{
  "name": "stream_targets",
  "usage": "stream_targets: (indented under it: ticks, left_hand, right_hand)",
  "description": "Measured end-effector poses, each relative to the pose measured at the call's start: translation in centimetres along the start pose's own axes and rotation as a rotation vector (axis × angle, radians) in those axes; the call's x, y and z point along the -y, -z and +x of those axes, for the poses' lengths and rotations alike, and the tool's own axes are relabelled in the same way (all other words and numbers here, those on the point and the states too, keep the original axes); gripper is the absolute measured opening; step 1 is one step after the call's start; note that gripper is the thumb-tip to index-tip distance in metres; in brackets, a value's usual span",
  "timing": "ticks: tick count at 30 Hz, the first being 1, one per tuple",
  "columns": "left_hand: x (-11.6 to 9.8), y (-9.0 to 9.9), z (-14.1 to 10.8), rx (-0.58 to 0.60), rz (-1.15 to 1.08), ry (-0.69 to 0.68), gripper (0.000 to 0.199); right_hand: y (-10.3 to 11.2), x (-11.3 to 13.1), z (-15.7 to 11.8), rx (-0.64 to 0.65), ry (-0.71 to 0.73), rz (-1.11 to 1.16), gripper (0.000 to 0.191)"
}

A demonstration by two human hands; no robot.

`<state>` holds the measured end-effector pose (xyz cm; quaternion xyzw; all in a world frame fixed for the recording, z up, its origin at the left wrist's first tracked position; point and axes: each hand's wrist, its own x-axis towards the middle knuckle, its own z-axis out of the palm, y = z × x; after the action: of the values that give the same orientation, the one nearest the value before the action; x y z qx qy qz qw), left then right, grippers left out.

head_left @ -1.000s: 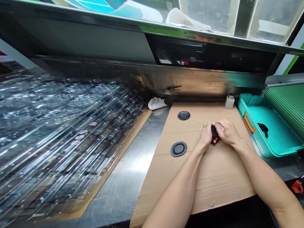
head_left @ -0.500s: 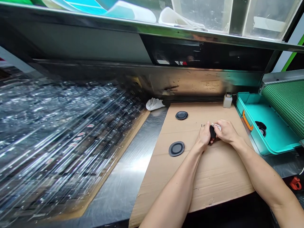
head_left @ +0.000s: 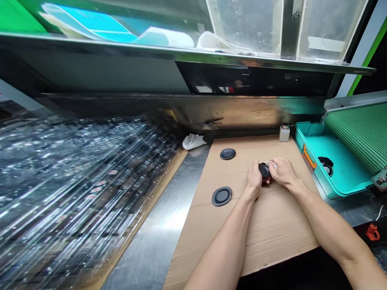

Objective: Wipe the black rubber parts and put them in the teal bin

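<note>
My left hand (head_left: 254, 179) grips a small round black part (head_left: 264, 170) by its left side, above the cardboard sheet (head_left: 284, 217). Against the part's right edge, my right hand (head_left: 282, 171) pinches a white cloth or tissue (head_left: 272, 164), partly hidden by the fingers. Two flat dark discs lie on the cardboard to the left: a farther disc (head_left: 227, 154) and a nearer disc (head_left: 221, 196).
Clear plastic trays (head_left: 90, 193) are stacked at the left. A crumpled white glove or cloth (head_left: 193, 141) lies behind. At the back right are a small bottle (head_left: 284, 133), a teal bin (head_left: 341, 161) holding black parts, and a green conveyor belt (head_left: 363, 125).
The black part has turned, so its round face now shows more. Both hands remain together around it. The whole view has shifted slightly.
</note>
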<state>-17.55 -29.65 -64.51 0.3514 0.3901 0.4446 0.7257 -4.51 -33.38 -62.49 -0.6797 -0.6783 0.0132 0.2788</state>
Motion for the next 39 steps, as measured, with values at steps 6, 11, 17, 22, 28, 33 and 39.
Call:
stream_targets:
  ticks: [6,11,17,22,28,33,39]
  left_hand:
    - [-2.5,1.3,0.4,0.07,-0.323,0.242,0.056]
    - [-1.6,0.6,0.5,0.007,-0.306,0.162,0.045]
    - [0.7,-0.2,0.7,-0.075,-0.085,-0.047,0.042]
    - [0.7,-0.2,0.5,-0.089,-0.131,-0.083,0.046]
    - [0.9,-0.1,0.6,-0.079,-0.128,-0.087,0.044]
    - [1.1,0.0,0.7,-0.096,-0.106,-0.096,0.042]
    - [0.2,-0.1,0.4,-0.087,-0.131,-0.056,0.049]
  right_hand:
    - [0.7,-0.8,0.4,-0.217,-0.015,0.215,0.021]
    - [-0.1,0.7,0.0,-0.134,0.122,0.237,0.016]
    - [-0.6,2.1,-0.5,-0.081,0.115,0.236,0.01]
    - [0.3,1.9,-0.4,0.091,0.218,0.177,0.012]
    - [0.8,1.5,-0.3,0.126,0.232,0.174,0.015]
    - [1.3,2.0,-0.4,0.089,0.144,0.055,0.019]
    - [2.2,0.8,-0.3,0.177,0.118,0.056,0.017]
